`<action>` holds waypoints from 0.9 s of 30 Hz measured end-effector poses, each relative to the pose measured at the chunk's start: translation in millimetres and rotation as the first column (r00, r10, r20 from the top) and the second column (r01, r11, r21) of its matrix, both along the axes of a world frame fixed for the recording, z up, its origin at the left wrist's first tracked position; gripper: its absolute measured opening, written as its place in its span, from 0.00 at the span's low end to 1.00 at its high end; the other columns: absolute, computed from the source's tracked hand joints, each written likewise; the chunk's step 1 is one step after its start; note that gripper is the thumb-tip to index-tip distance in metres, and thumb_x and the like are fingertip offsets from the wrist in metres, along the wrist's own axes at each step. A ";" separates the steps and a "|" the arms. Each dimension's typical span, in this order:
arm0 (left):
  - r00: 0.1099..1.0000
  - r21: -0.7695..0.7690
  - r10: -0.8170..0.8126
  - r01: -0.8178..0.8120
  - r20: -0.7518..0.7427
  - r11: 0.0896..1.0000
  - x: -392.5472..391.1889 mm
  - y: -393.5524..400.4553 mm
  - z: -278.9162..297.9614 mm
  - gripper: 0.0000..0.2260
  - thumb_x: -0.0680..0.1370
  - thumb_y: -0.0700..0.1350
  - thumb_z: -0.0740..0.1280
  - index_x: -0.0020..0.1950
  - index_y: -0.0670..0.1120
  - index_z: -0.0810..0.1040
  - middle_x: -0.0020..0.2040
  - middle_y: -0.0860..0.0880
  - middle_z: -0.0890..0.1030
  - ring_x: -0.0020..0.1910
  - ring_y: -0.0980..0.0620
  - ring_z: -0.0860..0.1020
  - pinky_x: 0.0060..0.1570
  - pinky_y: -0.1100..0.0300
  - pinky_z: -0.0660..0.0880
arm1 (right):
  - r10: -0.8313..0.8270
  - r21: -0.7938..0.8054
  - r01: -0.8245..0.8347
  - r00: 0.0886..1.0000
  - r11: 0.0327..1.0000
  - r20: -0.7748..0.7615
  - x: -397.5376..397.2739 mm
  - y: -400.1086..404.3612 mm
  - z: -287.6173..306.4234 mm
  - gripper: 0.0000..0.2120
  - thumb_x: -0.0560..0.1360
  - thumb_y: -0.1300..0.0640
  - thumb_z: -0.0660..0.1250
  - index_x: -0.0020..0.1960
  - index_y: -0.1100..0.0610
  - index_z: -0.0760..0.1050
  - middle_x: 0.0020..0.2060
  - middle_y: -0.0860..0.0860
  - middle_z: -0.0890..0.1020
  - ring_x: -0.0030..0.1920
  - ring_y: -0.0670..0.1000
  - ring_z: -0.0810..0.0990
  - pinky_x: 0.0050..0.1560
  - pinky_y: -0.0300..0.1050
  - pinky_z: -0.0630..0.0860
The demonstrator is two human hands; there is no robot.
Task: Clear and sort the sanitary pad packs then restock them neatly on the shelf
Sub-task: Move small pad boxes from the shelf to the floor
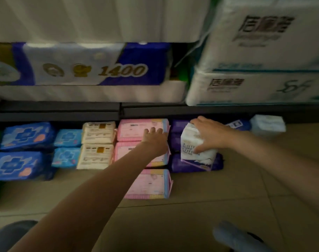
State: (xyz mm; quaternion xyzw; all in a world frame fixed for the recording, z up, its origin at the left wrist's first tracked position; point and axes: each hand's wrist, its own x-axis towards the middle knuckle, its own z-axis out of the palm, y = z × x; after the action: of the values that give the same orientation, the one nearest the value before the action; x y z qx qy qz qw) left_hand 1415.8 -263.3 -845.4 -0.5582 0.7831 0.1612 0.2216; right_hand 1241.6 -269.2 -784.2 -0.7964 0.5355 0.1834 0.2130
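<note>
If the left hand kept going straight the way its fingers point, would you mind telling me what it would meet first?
The left hand already lies over the pink packs, fingers pointing to the back. Going on, it would likely slide along the rear pink pack and meet the dark shelf edge above it, though depth is unclear.

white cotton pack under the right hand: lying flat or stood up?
Stood up, tilted. The white pack rests on the flat purple packs, its printed face toward the camera, the right hand gripping its top.

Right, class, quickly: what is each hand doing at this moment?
Left hand: open, straight fingers resting on the top pink plastic pad pack.
Right hand: gripping the white "Pure Cotton" pad pack.
</note>
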 end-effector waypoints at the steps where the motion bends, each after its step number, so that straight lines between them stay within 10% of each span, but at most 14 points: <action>1: 1.000 0.010 -0.021 0.021 -0.007 1.000 -12.1 -2.4 1.6 0.22 0.79 0.51 0.58 0.71 0.45 0.63 0.70 0.43 0.66 0.68 0.41 0.64 0.65 0.46 0.61 | -0.021 0.023 0.021 1.000 1.000 -0.020 -12.0 3.2 -0.8 0.41 0.65 0.45 0.76 0.69 0.58 0.60 0.62 0.53 0.67 0.62 0.55 0.70 0.57 0.46 0.70; 9: 0.944 -0.109 -0.320 0.310 -0.084 0.944 -88.4 -5.7 -8.8 0.24 0.79 0.52 0.58 0.73 0.46 0.61 0.73 0.46 0.62 0.71 0.44 0.61 0.68 0.48 0.57 | -0.323 0.184 0.353 0.930 0.917 -0.174 -146.9 33.7 -6.3 0.32 0.65 0.55 0.77 0.63 0.56 0.65 0.61 0.52 0.73 0.59 0.52 0.74 0.56 0.42 0.72; 18: 0.912 -0.102 -0.409 0.404 -0.036 0.909 -180.8 -11.0 -15.6 0.24 0.81 0.51 0.56 0.76 0.46 0.56 0.77 0.48 0.54 0.75 0.46 0.53 0.70 0.46 0.53 | -0.276 -0.348 0.162 0.909 0.923 -0.312 -233.0 29.8 -56.5 0.34 0.72 0.56 0.70 0.72 0.52 0.57 0.68 0.53 0.63 0.67 0.56 0.64 0.63 0.51 0.64; 23: 0.922 -0.114 -0.387 0.386 0.010 0.916 -187.1 -18.2 -12.6 0.23 0.80 0.50 0.56 0.74 0.46 0.59 0.77 0.47 0.54 0.74 0.44 0.54 0.70 0.45 0.54 | -0.398 -0.312 0.331 0.899 0.891 -0.183 -247.2 34.7 -90.2 0.31 0.76 0.58 0.66 0.75 0.53 0.56 0.73 0.56 0.55 0.69 0.60 0.59 0.66 0.48 0.62; 27: 0.932 -0.151 -0.363 0.361 0.017 0.920 -171.5 -17.8 -3.9 0.23 0.80 0.49 0.56 0.75 0.46 0.58 0.77 0.47 0.52 0.75 0.44 0.52 0.70 0.48 0.53 | -0.474 -0.257 0.444 0.878 0.858 -0.069 -249.5 43.5 -79.6 0.20 0.82 0.51 0.53 0.72 0.57 0.62 0.63 0.58 0.73 0.51 0.54 0.72 0.38 0.41 0.71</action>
State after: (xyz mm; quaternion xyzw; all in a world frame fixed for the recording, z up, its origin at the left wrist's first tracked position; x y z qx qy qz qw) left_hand 1244.3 -281.0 -849.2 -0.4181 0.8840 0.0607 0.2001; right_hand 992.2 -225.8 -863.7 -0.6512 0.7405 0.1143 0.1200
